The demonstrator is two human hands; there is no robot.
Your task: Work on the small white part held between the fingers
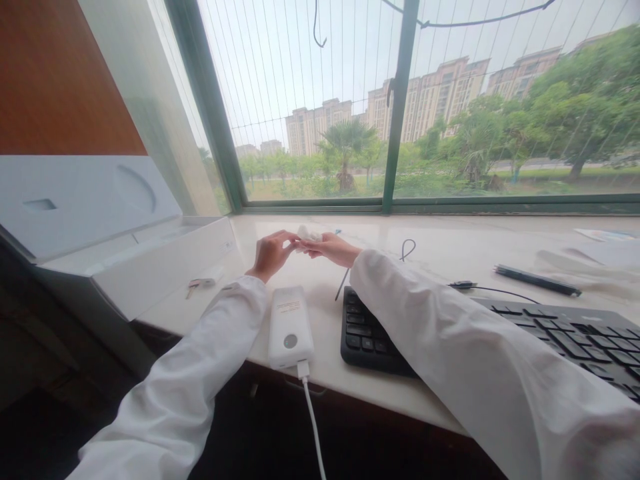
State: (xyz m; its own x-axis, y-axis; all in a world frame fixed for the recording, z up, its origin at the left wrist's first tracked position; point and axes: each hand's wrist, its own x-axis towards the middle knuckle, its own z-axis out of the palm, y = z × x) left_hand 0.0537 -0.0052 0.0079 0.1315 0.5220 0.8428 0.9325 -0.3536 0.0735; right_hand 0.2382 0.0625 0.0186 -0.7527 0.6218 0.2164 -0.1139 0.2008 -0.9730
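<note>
Over the white counter, near the window, my left hand (273,255) and my right hand (337,249) meet at a small, crumpled white thing (310,233) that looks like tissue or thin cloth. Fingers of my left hand pinch its left edge. My right hand, thumb on top, grips it from the right and hides part of it. Closer to me lies a white power bank (291,325) with a round dark display, and a white cable (311,413) is plugged into its near end. A dark thin strip (342,285) lies below my right wrist.
A black keyboard (565,333) lies partly under my right sleeve. Left stands an open white box (160,267), with a key (193,287) beside it. Dark pens (537,280), a black cable plug (463,285) and papers (607,235) lie right. The green-framed window (320,205) bounds the counter.
</note>
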